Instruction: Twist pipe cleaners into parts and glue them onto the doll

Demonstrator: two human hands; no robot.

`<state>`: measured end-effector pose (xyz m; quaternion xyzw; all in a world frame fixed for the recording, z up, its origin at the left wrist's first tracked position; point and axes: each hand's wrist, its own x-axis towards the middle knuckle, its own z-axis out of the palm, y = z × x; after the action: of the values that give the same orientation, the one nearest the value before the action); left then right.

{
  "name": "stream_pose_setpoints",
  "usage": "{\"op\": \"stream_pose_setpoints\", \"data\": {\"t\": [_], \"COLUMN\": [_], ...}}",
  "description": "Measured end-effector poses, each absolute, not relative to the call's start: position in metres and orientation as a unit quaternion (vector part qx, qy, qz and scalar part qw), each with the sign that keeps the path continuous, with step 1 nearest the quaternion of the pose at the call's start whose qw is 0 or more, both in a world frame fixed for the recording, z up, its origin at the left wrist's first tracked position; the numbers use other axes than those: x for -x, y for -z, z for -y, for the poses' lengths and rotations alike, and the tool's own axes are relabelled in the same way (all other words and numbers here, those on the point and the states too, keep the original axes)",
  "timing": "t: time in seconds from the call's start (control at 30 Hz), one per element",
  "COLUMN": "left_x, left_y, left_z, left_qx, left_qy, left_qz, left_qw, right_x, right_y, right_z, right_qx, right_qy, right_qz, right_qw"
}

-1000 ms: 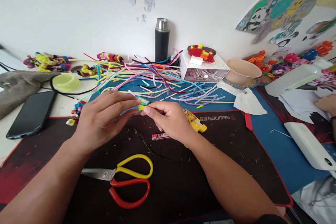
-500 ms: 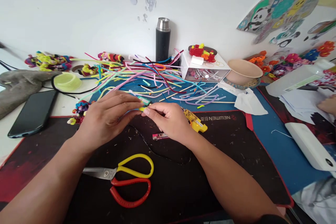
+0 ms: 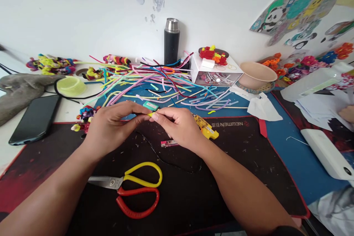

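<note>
My left hand (image 3: 113, 127) and my right hand (image 3: 179, 125) meet fingertip to fingertip above the black desk mat (image 3: 193, 191). Both pinch a small yellow pipe-cleaner piece (image 3: 149, 114), most of it hidden by the fingers. Just behind the fingertips lies a small green box (image 3: 151, 106). A yellow glue gun (image 3: 206, 129) and a small pink lighter (image 3: 167, 143) lie right by my right hand. Scissors with one yellow and one red handle (image 3: 132, 188) lie on the mat between my forearms.
A heap of coloured pipe cleaners (image 3: 155, 81) covers the blue mat behind. A black flask (image 3: 171, 42), white organiser box (image 3: 215, 72), beige bowl (image 3: 257, 75) and phone (image 3: 34, 118) stand around. Another person's hand (image 3: 347, 112) rests on papers at far right.
My left hand's fingers have curled in tighter on the yellow piece. Both hands stay in nearly the same spot; the other person's hand has edged right.
</note>
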<state>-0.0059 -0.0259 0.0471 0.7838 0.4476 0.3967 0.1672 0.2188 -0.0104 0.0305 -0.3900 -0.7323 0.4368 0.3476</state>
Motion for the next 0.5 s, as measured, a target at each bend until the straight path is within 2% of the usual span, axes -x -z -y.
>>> {"op": "stream_pose_setpoints", "data": {"t": [0.1, 0.27, 0.4, 0.5], "left_x": [0.0027, 0.0041, 0.0, -0.004], "left_y": [-0.0481, -0.0499, -0.0492, -0.0454], "left_z": [0.026, 0.0196, 0.0183, 0.0193], "left_qx": [-0.711, -0.619, -0.472, -0.376], "left_qy": [-0.407, -0.414, -0.419, -0.409], "left_qz": [-0.491, -0.472, -0.46, -0.447], "left_qw": [0.295, 0.471, 0.624, 0.701], "right_x": [-0.2192, -0.2183, -0.2165, -0.2163], "right_y": [-0.0317, -0.0316, -0.0299, -0.0293], "right_z": [0.0101, 0.0105, 0.0119, 0.0121], "right_qx": [0.39, 0.385, 0.377, 0.379], "right_qy": [-0.442, -0.43, -0.407, -0.391], "right_qz": [0.729, 0.742, 0.757, 0.76], "right_qw": [0.348, 0.342, 0.345, 0.355]}}
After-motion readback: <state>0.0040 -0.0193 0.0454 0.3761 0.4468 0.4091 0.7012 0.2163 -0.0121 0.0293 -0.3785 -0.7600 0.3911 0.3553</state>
